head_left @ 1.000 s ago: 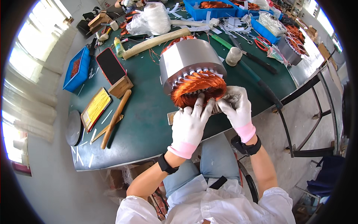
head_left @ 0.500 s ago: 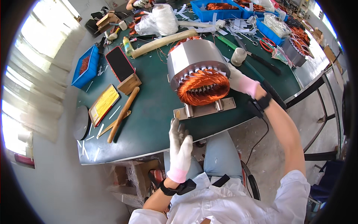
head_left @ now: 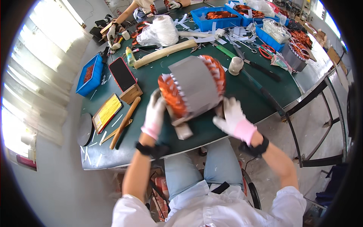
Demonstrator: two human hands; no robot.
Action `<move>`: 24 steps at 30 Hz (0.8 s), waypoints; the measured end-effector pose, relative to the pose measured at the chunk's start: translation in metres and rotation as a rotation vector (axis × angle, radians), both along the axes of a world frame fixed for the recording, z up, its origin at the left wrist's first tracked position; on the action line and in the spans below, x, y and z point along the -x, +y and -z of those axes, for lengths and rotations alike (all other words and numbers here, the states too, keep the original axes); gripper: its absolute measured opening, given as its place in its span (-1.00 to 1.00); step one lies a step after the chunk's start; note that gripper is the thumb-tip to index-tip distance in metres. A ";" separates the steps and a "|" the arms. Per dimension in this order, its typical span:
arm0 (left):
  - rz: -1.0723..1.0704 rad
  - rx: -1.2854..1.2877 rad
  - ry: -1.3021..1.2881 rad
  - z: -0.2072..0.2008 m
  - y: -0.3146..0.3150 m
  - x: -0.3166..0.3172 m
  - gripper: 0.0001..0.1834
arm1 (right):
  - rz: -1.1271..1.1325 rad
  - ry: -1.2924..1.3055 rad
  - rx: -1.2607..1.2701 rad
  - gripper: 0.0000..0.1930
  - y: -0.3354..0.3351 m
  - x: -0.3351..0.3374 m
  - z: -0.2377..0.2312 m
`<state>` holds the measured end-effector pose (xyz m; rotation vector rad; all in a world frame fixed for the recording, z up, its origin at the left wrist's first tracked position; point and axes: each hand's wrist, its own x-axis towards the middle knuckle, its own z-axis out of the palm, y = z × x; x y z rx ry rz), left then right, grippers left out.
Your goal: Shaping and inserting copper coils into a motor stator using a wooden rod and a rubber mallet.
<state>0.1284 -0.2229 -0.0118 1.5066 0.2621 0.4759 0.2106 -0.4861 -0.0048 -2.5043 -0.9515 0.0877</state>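
A motor stator [head_left: 196,85], a grey laminated core with orange copper windings at both ends, sits tilted sideways on a metal stand [head_left: 184,131]. The stator and stand are blurred. My left hand [head_left: 153,115], in a white glove with a pink cuff, is beside the left winding with its fingers stretched upward; contact is unclear. My right hand [head_left: 235,117], gloved the same way, is by the lower right end of the stator, thumb and fingers apart. Part of the stand is hidden under the core.
Left on the green table [head_left: 151,140] are a phone [head_left: 123,73] on a wooden block, a tray of yellow strips [head_left: 107,113], wooden sticks [head_left: 125,123] and a blue bin [head_left: 90,75]. A white-headed mallet [head_left: 236,66] lies right. Another person's hand [head_left: 111,34] shows far left.
The stator has swung from facing its winding toward me to lying sideways, its stand turning too. My left hand has risen to its left side; my right hand has come down toward me.
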 end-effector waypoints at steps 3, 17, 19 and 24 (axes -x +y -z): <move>0.217 -0.217 0.145 -0.023 0.025 0.003 -0.61 | -0.314 0.559 -0.157 -0.35 -0.025 0.012 -0.011; -0.095 0.217 0.034 0.016 -0.027 0.014 -0.61 | -0.301 0.155 -0.313 -0.56 0.021 -0.101 0.003; 0.037 0.145 0.017 0.013 0.007 -0.004 -0.56 | -0.089 0.052 -0.313 -0.49 0.009 -0.062 0.011; 0.301 -0.058 0.252 0.029 0.082 -0.031 -0.43 | -0.089 0.463 -0.577 -0.45 -0.011 0.022 0.000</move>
